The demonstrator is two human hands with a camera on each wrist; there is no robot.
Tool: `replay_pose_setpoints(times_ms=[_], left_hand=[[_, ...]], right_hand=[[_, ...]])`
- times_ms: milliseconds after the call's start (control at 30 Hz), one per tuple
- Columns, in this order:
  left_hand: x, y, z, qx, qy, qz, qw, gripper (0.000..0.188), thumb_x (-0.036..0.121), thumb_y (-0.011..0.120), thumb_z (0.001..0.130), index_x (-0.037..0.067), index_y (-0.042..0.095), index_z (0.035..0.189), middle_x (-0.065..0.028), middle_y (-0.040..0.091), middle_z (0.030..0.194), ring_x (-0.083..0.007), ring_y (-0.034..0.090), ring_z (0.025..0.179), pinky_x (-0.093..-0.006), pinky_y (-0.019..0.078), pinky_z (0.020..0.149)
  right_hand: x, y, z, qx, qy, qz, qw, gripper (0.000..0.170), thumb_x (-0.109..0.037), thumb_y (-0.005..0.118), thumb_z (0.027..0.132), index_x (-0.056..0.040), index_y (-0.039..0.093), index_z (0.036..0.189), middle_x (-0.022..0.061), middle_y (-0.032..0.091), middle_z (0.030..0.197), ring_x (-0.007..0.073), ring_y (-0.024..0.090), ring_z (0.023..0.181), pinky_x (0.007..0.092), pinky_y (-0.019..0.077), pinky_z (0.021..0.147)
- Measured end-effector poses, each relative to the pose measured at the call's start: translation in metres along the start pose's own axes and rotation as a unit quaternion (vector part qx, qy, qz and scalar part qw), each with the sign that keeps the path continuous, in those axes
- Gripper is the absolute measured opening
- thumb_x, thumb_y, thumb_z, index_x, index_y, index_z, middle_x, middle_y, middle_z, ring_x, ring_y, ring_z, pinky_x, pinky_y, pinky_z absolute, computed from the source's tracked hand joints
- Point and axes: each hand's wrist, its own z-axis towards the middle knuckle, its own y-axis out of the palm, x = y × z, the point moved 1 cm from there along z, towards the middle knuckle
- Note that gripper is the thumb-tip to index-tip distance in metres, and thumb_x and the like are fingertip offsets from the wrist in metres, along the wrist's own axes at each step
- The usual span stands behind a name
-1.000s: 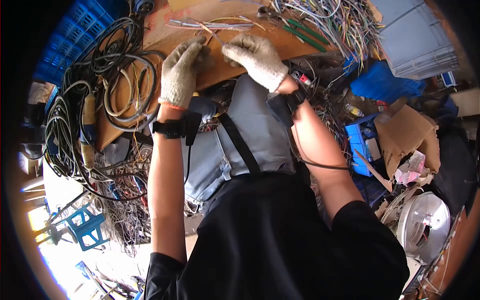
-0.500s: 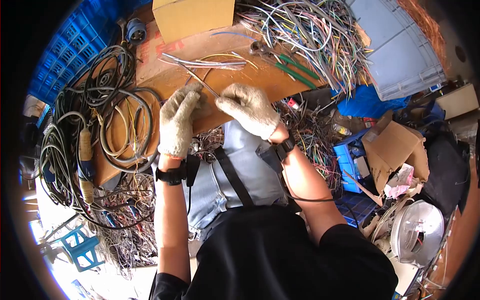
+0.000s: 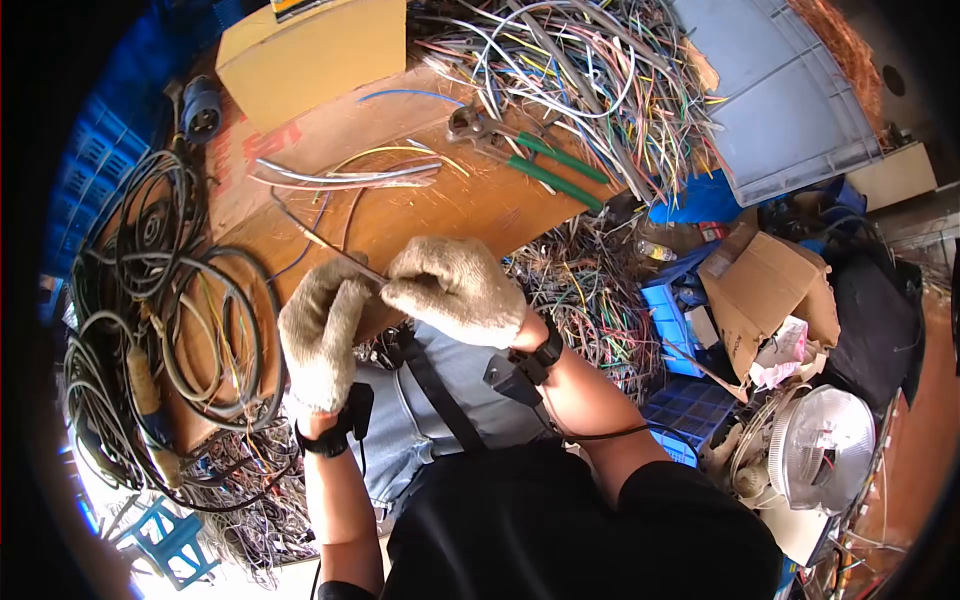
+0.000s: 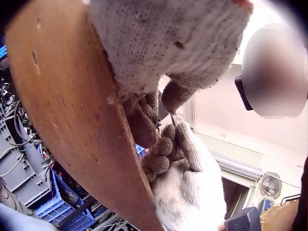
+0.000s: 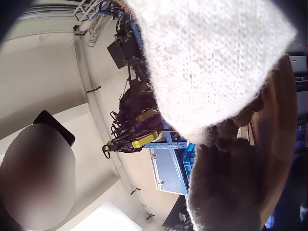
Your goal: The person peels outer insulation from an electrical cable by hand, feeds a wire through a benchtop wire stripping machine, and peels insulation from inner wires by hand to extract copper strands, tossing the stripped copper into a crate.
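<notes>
Both hands wear off-white knit gloves with darkened fingertips. In the head view a thin dark cable [image 3: 328,243] runs from the wooden tabletop [image 3: 400,219] down to the fingers. My left hand [image 3: 325,330] pinches it near its lower end, and my right hand [image 3: 455,290] pinches its end just beside. The left wrist view has the left hand [image 4: 168,43] above and the right hand [image 4: 187,187] below, a short piece of cable [image 4: 173,119] between their fingertips. In the right wrist view the right glove [image 5: 211,62] covers most of the work.
Stripped wires [image 3: 350,178] and green-handled cutters [image 3: 550,165] lie beyond the hands. Coiled black cables [image 3: 150,260] are at the left, a yellow-brown box [image 3: 310,60] at the back. A wire heap [image 3: 600,80] and a grey crate [image 3: 775,90] stand back right.
The head view has shifted, so the hands appear lower and more of the tabletop shows. Both hands still pinch the cable close together.
</notes>
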Motion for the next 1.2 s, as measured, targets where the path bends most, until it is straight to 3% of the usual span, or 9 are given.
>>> replay_pose_setpoints(times_ms=[100,233,367,500,633,700,800,967,1200], left_hand=[[0.017,0.004,-0.003,-0.042,-0.083,-0.043,0.995,0.016,0.008,0.062,0.097,-0.004,0.068,0.105,-0.0082,0.072,0.096,-0.0143,0.066,0.085,-0.0281,0.0527,0.078],[0.015,-0.003,0.004,-0.027,-0.059,0.060,0.996,0.014,0.008,0.064,0.090,-0.002,0.072,0.097,-0.0156,0.071,0.093,-0.0252,0.068,0.087,-0.0355,0.0532,0.080],[0.015,-0.001,0.008,0.005,-0.032,0.008,0.999,0.017,0.006,0.064,0.091,-0.003,0.071,0.103,-0.0173,0.071,0.103,-0.0263,0.068,0.091,-0.0354,0.0535,0.083],[0.015,0.000,0.015,-0.014,-0.013,-0.007,1.000,0.013,0.007,0.064,0.093,-0.003,0.070,0.100,-0.0159,0.071,0.104,-0.0232,0.068,0.090,-0.0334,0.0542,0.078],[0.015,-0.008,0.019,-0.038,-0.097,-0.027,0.994,0.014,0.008,0.064,0.094,-0.002,0.071,0.101,-0.0144,0.071,0.103,-0.0228,0.068,0.093,-0.0333,0.0532,0.081],[0.009,-0.010,0.020,-0.049,-0.035,-0.013,0.998,0.014,0.007,0.063,0.094,-0.001,0.071,0.102,-0.0130,0.071,0.104,-0.0217,0.068,0.094,-0.0328,0.0523,0.083],[0.008,-0.014,0.020,-0.056,-0.051,-0.049,0.996,0.014,0.007,0.063,0.095,-0.001,0.070,0.105,-0.0106,0.071,0.103,-0.0164,0.066,0.093,-0.0306,0.0517,0.084],[0.004,-0.014,0.019,-0.046,-0.031,-0.072,0.996,0.014,0.008,0.063,0.096,-0.002,0.069,0.105,-0.0089,0.072,0.101,-0.0137,0.065,0.092,-0.0294,0.0514,0.084],[0.001,-0.017,0.019,-0.056,-0.014,-0.053,0.997,0.012,0.008,0.062,0.096,-0.001,0.069,0.100,-0.0086,0.072,0.099,-0.0141,0.066,0.090,-0.0295,0.0518,0.081]], right_hand=[[0.000,0.001,0.006,0.030,-0.092,-0.054,0.994,0.012,-0.012,0.077,0.087,-0.0046,0.069,0.093,0.0099,0.066,0.080,0.0229,0.066,0.068,0.0322,0.0506,0.060],[-0.003,0.009,0.013,0.027,-0.048,-0.098,0.994,0.012,-0.016,0.077,0.086,-0.0071,0.069,0.089,0.0097,0.064,0.076,0.0314,0.064,0.069,0.0401,0.0504,0.062],[-0.011,0.009,0.023,0.021,-0.028,-0.098,0.995,0.015,-0.007,0.081,0.081,-0.0055,0.069,0.090,0.0079,0.066,0.079,0.0226,0.064,0.061,0.0323,0.0502,0.054],[-0.008,0.013,0.023,0.019,0.000,-0.096,0.995,0.017,-0.004,0.080,0.080,-0.0047,0.068,0.091,0.0095,0.066,0.080,0.0235,0.067,0.064,0.0325,0.0518,0.054],[-0.012,0.008,0.028,-0.013,-0.005,-0.060,0.998,0.018,-0.006,0.079,0.079,-0.0037,0.067,0.092,0.0115,0.066,0.080,0.0270,0.067,0.066,0.0349,0.0530,0.058],[-0.006,0.004,0.022,-0.025,0.030,-0.016,0.999,0.015,-0.012,0.070,0.086,-0.0012,0.067,0.096,0.0136,0.066,0.081,0.0281,0.067,0.071,0.0390,0.0521,0.063],[-0.007,0.003,0.023,-0.023,0.065,0.041,0.997,0.019,-0.013,0.060,0.094,0.0040,0.068,0.096,0.0177,0.066,0.083,0.0300,0.068,0.075,0.0382,0.0521,0.066],[-0.005,0.002,0.022,-0.005,0.065,0.088,0.994,0.019,-0.013,0.062,0.092,0.0045,0.070,0.095,0.0157,0.069,0.084,0.0266,0.069,0.075,0.0358,0.0533,0.068],[-0.005,-0.003,0.025,-0.064,0.002,-0.009,0.998,0.010,-0.006,0.067,0.085,0.0003,0.070,0.091,0.0125,0.068,0.080,0.0255,0.067,0.068,0.0343,0.0517,0.063]])
